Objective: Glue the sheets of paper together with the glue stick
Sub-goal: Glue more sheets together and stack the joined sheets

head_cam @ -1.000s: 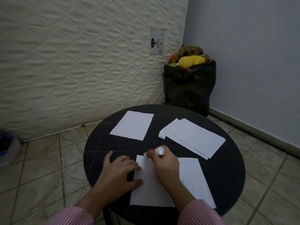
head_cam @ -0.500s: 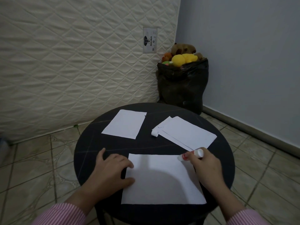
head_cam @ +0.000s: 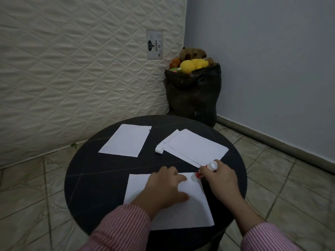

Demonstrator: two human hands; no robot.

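Observation:
A white sheet of paper (head_cam: 188,212) lies at the near edge of the round black table (head_cam: 101,178). My left hand (head_cam: 165,187) presses flat on its upper middle, fingers spread. My right hand (head_cam: 220,178) grips a red and white glue stick (head_cam: 204,171), whose tip touches the sheet's far right corner. A single white sheet (head_cam: 126,140) lies at the far left of the table. A small stack of white sheets (head_cam: 195,146) lies at the far right. The white glue cap (head_cam: 159,149) rests beside that stack.
An upright quilted mattress (head_cam: 81,69) leans behind the table. A black bag full of plush toys (head_cam: 193,95) stands in the corner by the blue-grey wall. Tiled floor surrounds the table.
My right hand swept the glue stick from the sheet's left side along its far edge to the right corner. My left hand shifted right, from the sheet's left edge onto its middle.

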